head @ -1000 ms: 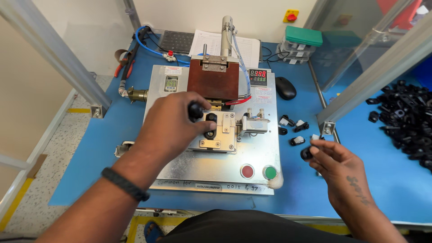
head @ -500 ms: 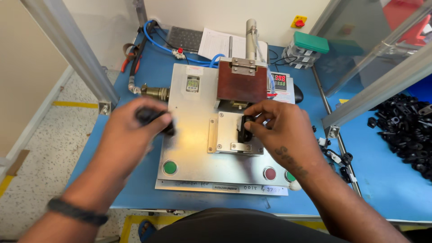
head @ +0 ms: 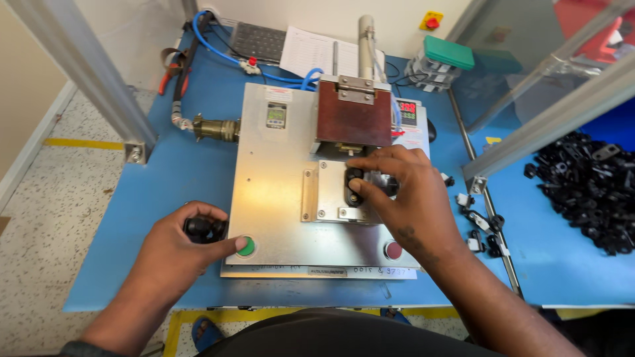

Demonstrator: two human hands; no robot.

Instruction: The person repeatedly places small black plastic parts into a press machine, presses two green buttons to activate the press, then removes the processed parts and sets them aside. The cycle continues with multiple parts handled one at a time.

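Your right hand (head: 403, 198) rests on the small metal fixture plate (head: 324, 195) of the press machine, with thumb and forefinger pinched narrowly on a black plastic part (head: 355, 187) that sits in the fixture, directly below the brown hinged block (head: 354, 119). Your left hand (head: 182, 248) is curled closed around a second black part (head: 204, 229) at the left edge of the steel base plate (head: 278, 165), with the thumb tip touching the green button (head: 245, 246). The red button (head: 393, 250) lies just beside your right wrist, untouched.

Behind the brown block stands an upright cylinder (head: 366, 36); a small red-digit display (head: 407, 109) sits to its right. Blue hoses (head: 218, 49) run along the rear left of the blue table (head: 165, 172). Loose black parts (head: 479, 221) lie near your right forearm, and a large heap of black parts (head: 585, 188) lies well apart at the far right.
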